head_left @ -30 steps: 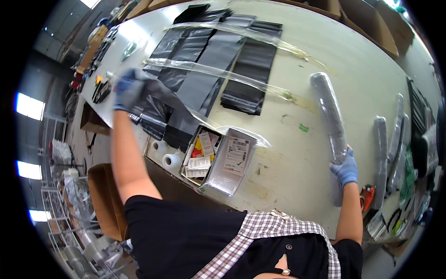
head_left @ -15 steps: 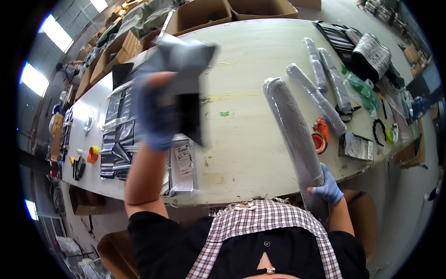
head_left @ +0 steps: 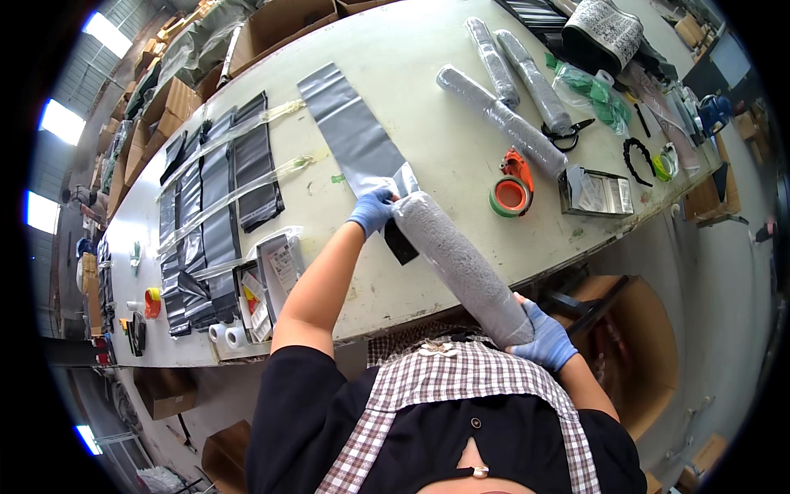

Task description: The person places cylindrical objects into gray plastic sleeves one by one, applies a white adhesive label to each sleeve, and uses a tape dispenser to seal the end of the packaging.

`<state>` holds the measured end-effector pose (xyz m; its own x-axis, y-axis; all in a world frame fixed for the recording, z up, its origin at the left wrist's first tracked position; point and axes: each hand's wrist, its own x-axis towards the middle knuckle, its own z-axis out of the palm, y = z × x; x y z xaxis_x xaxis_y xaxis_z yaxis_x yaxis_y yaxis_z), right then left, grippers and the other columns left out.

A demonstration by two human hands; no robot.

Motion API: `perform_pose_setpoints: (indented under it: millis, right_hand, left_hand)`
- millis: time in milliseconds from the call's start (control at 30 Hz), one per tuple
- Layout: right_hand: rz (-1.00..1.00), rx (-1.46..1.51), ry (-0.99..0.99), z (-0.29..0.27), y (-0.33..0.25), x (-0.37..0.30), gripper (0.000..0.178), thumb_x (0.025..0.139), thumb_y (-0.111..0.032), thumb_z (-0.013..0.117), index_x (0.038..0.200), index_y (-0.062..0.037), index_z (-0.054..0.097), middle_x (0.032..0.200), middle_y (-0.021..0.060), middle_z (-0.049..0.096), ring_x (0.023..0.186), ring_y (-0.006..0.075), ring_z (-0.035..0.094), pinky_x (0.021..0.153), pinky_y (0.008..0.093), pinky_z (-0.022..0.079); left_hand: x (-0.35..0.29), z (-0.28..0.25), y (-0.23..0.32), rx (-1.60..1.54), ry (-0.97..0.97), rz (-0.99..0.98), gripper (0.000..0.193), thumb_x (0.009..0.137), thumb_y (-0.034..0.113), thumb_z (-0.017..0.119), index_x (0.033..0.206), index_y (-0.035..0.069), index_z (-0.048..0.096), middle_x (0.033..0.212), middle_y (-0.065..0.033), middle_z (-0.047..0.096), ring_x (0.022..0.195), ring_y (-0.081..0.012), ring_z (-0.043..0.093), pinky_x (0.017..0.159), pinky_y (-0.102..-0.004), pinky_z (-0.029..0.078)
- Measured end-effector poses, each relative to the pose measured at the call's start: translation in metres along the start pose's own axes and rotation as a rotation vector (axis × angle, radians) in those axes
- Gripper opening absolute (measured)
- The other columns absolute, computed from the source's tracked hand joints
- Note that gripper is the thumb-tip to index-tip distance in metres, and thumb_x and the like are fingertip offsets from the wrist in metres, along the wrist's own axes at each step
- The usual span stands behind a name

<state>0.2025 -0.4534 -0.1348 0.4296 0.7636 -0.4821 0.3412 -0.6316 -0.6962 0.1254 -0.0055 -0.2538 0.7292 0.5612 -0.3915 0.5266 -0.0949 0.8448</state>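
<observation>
A grey plastic mailing bag (head_left: 350,123) lies flat and stretched out on the table, its near end gathered beside the roll's far end. My left hand (head_left: 374,212) is closed on that near end, and a black flap (head_left: 401,245) shows below it. Fluffy grey material, rolled up in clear film, forms a thick roll (head_left: 461,267) slanting from the bag down to my apron. My right hand (head_left: 545,336) grips the roll's near end. Whether the far tip is inside the bag's mouth I cannot tell. Both hands wear blue gloves.
Several film-wrapped rolls (head_left: 506,115) lie at the far right, near black scissors (head_left: 568,134). An orange tape dispenser (head_left: 512,188) and a small box (head_left: 597,193) sit closer. Stacked grey and black bags (head_left: 218,214) and a box of labels (head_left: 280,263) occupy the left.
My left hand has brought the bag down from the air onto the table and against the roll. The roll has swung left, its far end now at my left hand; the view has shifted.
</observation>
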Motion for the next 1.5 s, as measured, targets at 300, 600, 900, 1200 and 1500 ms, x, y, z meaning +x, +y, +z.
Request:
perform_pose_setpoints:
  millis: [300, 600, 900, 1200, 1500]
  right_hand:
    - [-0.043, -0.670, 0.140, -0.004, -0.030, -0.016, 0.081, 0.069, -0.035, 0.078, 0.143, -0.0405, 0.045, 0.102, 0.0125, 0.055, 0.090, 0.0324, 0.063, 0.074, 0.0444, 0.055]
    - [0.183, -0.433, 0.008, -0.009, -0.047, 0.000, 0.098, 0.063, -0.042, 0.076, 0.151, -0.0294, 0.037, 0.108, 0.0194, 0.061, 0.097, 0.0366, 0.064, 0.087, 0.0422, 0.052]
    - [0.154, -0.439, -0.008, -0.004, -0.071, 0.031, 0.099, 0.071, -0.045, 0.074, 0.155, -0.0302, 0.024, 0.116, 0.0221, 0.059, 0.097, 0.0382, 0.065, 0.086, 0.0436, 0.052]
    - [0.150, -0.761, -0.081, 0.032, -0.170, 0.156, 0.097, 0.081, -0.049, 0.069, 0.157, -0.0232, 0.014, 0.112, 0.0233, 0.059, 0.089, 0.0359, 0.068, 0.076, 0.0467, 0.055]
    - [-0.208, 0.032, 0.685, 0.053, -0.145, 0.366, 0.056, 0.087, -0.037, 0.067, 0.133, -0.0081, 0.052, 0.118, 0.0236, 0.062, 0.105, 0.0368, 0.062, 0.090, 0.0420, 0.051]
  left_hand:
    - [-0.024, 0.030, 0.046, 0.533, 0.159, 0.033, 0.023, 0.079, 0.028, 0.070, 0.094, 0.011, 0.071, 0.091, -0.0140, 0.072, 0.087, -0.0292, 0.069, 0.082, -0.0383, 0.053]
    - [-0.029, 0.015, 0.046, 0.819, 0.263, 0.422, 0.016, 0.080, 0.017, 0.067, 0.094, 0.012, 0.069, 0.088, -0.0121, 0.069, 0.085, -0.0342, 0.066, 0.076, -0.0435, 0.052]
    - [-0.032, 0.059, -0.026, 0.254, 0.953, 0.348, 0.046, 0.086, 0.012, 0.063, 0.131, 0.008, 0.053, 0.124, -0.0175, 0.056, 0.111, -0.0351, 0.056, 0.096, -0.0399, 0.044]
    - [0.027, 0.007, -0.036, 0.021, 0.624, 0.087, 0.025, 0.090, 0.009, 0.058, 0.113, 0.001, 0.062, 0.101, -0.0194, 0.070, 0.092, -0.0310, 0.068, 0.084, -0.0353, 0.051]
    - [0.046, -0.024, -0.035, 0.010, 0.596, -0.004, 0.020, 0.090, 0.010, 0.061, 0.107, 0.000, 0.064, 0.100, -0.0156, 0.071, 0.087, -0.0213, 0.067, 0.081, -0.0315, 0.050]
